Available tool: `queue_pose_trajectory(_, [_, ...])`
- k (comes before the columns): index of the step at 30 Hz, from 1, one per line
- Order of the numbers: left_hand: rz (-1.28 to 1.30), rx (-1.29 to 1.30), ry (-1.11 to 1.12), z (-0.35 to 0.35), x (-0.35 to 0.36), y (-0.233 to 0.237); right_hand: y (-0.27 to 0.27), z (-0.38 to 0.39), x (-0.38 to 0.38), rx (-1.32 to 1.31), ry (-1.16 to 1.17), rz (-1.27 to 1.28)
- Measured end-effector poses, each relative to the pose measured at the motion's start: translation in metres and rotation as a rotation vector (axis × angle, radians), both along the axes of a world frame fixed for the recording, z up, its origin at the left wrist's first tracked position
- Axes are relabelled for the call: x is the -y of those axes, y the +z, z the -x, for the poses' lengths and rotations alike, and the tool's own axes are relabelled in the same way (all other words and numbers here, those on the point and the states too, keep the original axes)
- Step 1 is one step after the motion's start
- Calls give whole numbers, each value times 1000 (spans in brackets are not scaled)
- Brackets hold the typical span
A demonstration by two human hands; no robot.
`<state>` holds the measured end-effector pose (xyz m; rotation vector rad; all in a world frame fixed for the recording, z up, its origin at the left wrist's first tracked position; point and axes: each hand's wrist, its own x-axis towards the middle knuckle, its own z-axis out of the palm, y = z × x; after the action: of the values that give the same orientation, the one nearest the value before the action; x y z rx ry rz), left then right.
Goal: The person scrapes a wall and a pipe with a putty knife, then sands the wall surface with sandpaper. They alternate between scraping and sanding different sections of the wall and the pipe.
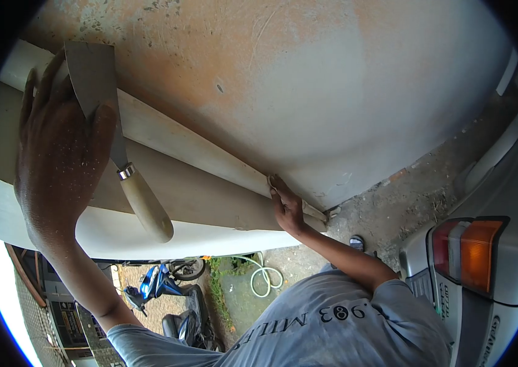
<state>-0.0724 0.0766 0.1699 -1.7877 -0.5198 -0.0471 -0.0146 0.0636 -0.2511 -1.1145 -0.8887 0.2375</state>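
Note:
My left hand (66, 147) is raised at the left with its back toward me. It holds a putty knife (145, 202) by the broad metal blade, pinched between thumb and fingers. The knife's pale wooden handle hangs down and to the right. The fingertips lie over a long pale moulding (179, 140) that runs diagonally along the wall. Near the moulding's far end, my right hand (286, 205) is closed at its edge. A small pale edge shows at the right fingers, but what they hold is hidden.
Above the moulding, the wall (308, 79) has patchy orange and whitish paint. A silver vehicle with a tail light (470, 254) stands close at the right. Below are a blue motorbike (155, 284), a coiled hose (266, 278) and rough concrete ground (387, 208).

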Motion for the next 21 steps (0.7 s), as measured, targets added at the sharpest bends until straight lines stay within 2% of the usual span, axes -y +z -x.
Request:
queue_pose_trajectory(2, [7,-26,-12,3,-4,3,49,13,-7,-193,13,-110])
queue_pose_trajectory(5, [33,-40,25,1,-2,2,81,9,-4,-45,-27,-136])
queue_pose_trajectory(7, [29,-28,-6,1,0,2,28,12,1,-172,-9,-1])
queue_pose_trajectory(8, [18,-15,-57,1,-2,0,23,11,7,-231,1,64])
queue_pose_trajectory(10, [13,-12,-93,2,-4,1,18,17,0,-297,13,-10])
queue_pose_trajectory(12, [37,-40,-58,5,-6,4,72,18,-7,-300,25,-92])
queue_pose_trajectory(13, [28,-31,-65,4,-6,3,102,12,-7,-189,31,-174])
queue_pose_trajectory(16, [24,-24,-92,4,-7,1,107,10,-4,-10,47,-223])
queue_pose_trajectory(19, [55,-5,-114,7,-10,2,21,15,1,-53,36,-73])
queue_pose_trajectory(21, [89,18,-119,5,-6,1,51,14,-8,-47,15,-152])
